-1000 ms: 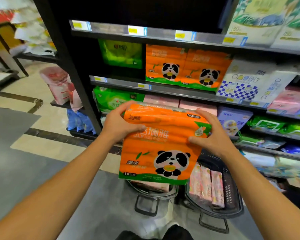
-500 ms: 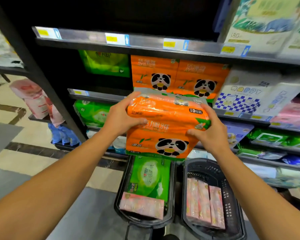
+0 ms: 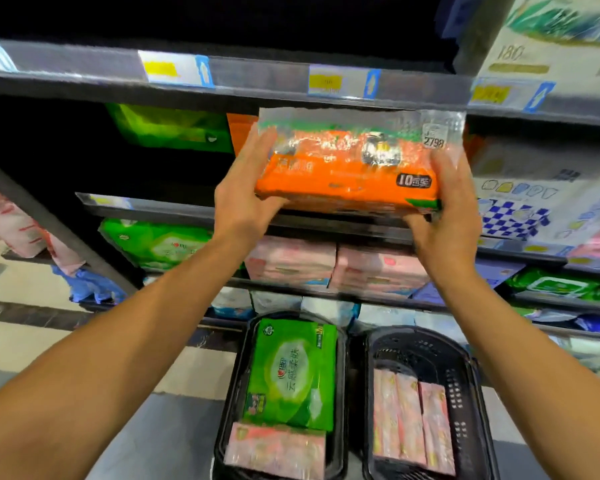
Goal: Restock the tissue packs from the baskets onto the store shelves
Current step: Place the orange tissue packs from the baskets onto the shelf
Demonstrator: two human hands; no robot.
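While left basket (image 3: pixel 342 393) holds green pack (image 3: pixel 291 372) plus pink pack (image 3: pixel 274 448), right basket (image 3: pixel 471 393) holds pink packs (image 3: pixel 409 420). Left hand (image 3: pixel 243 199) and right hand (image 3: pixel 447 216) grip orange pack (image 3: pixel 347 174) by its ends at the far shelf (image 3: pixel 187 211) edge.

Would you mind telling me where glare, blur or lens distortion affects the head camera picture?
In the head view, glare glints off the clear wrap of the orange tissue pack, washing out its print; the price labels on the upper shelf rail are smeared by blur and unreadable; wide-angle distortion bows the shelves at the edges; the shelf bay left of the green pack is too dark to read.
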